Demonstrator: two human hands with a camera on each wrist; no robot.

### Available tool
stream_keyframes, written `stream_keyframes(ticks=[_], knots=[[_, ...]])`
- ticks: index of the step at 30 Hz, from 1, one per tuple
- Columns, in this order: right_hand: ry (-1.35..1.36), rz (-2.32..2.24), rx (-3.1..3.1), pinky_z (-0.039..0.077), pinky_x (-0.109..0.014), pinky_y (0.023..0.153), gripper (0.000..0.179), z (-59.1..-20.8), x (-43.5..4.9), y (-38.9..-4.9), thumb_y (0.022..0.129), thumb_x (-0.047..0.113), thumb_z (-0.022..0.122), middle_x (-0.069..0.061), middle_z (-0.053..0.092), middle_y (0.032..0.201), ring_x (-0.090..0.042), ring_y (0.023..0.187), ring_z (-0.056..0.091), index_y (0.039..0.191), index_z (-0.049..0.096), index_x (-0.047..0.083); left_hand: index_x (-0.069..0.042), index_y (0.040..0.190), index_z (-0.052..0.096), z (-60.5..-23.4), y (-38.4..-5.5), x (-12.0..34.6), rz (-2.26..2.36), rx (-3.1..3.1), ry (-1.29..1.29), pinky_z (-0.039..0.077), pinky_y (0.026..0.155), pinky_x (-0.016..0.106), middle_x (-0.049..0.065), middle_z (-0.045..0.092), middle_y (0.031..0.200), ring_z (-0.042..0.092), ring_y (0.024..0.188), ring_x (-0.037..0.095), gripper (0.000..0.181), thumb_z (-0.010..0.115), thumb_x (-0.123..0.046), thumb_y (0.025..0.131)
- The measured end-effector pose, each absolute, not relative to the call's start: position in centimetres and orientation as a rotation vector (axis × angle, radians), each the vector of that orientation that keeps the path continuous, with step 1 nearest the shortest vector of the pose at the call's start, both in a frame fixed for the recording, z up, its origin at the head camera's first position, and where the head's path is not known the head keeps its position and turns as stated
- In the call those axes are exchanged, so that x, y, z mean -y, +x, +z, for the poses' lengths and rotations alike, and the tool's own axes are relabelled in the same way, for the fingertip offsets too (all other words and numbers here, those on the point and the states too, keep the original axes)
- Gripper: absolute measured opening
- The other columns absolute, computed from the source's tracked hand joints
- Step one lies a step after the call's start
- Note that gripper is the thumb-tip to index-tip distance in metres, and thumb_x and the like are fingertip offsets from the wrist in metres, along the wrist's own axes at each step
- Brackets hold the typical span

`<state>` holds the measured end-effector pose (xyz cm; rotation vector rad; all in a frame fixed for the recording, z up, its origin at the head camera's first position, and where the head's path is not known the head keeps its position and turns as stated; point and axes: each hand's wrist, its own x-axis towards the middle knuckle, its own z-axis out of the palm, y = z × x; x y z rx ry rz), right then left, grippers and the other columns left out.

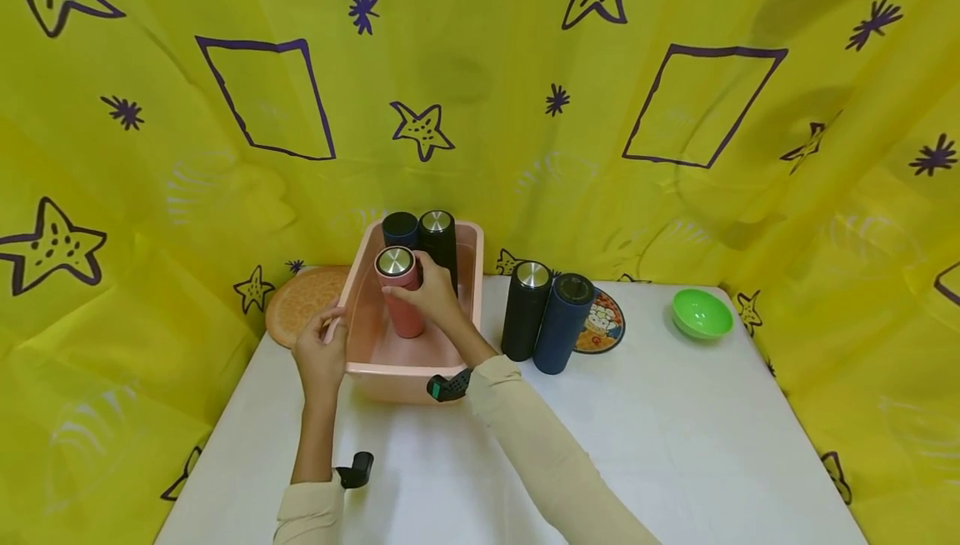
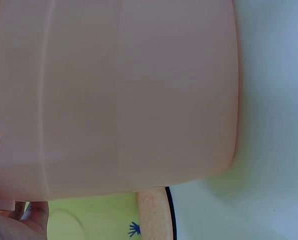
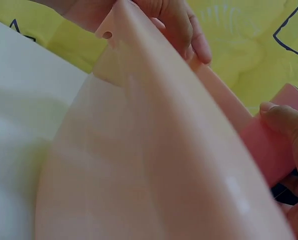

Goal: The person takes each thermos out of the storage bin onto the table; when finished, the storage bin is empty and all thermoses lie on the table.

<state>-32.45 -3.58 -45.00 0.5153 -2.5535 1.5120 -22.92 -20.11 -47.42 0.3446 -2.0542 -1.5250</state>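
A pink tub (image 1: 408, 368) stands on the white table, its left rim gripped by my left hand (image 1: 321, 353). Inside it, my right hand (image 1: 435, 287) holds a pink flask (image 1: 405, 312) upright, thumb and fingers round its upper part just below the silver-topped lid. Behind that flask, a dark blue flask (image 1: 401, 228) and a black flask (image 1: 441, 245) stand in the tub's far end. In the right wrist view the thumb lies along the pink flask (image 3: 271, 150), partly hidden by the tub wall (image 3: 153, 150).
Right of the tub, a black flask (image 1: 521, 320) and a blue flask (image 1: 561, 328) stand side by side. A patterned round plate (image 1: 606, 324) lies behind them, and a green bowl (image 1: 701, 316) sits farther right. A round tan board (image 1: 288, 312) is left of the tub. Yellow curtain (image 1: 495, 70) surrounds the table.
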Motion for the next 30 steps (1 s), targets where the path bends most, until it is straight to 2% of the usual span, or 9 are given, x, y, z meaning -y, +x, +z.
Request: stream_keyframes(ticks=[17,30], knots=[[0.459,1.522,2.463,0.053,-0.038,0.097,0.065,-44.3,3.2,-31.7,0.078,0.027,0.082,-0.014,0.067,0.124,-0.025,0.113,0.064,0.131,0.053,0.003,0.004,0.105,0.070,-47.2,-23.0,20.1,-1.576,2.035,0.336,0.042,0.076,-0.002,0.015,0.065,0.129,0.064,0.114,0.034,0.018,0.061,-0.002,0.092],[0.443,1.593,2.363,0.052,-0.039,0.098,0.067,-42.9,2.0,-30.6,0.078,0.027,0.082,-0.014,0.066,0.125,-0.024,0.115,0.063,0.134,0.052,0.003,0.005,0.106,0.069,-47.4,-23.0,20.1,-1.569,2.034,0.329,0.043,0.076,-0.002,0.015,0.064,0.130,0.064,0.115,0.035,0.017,0.061,0.000,0.092]])
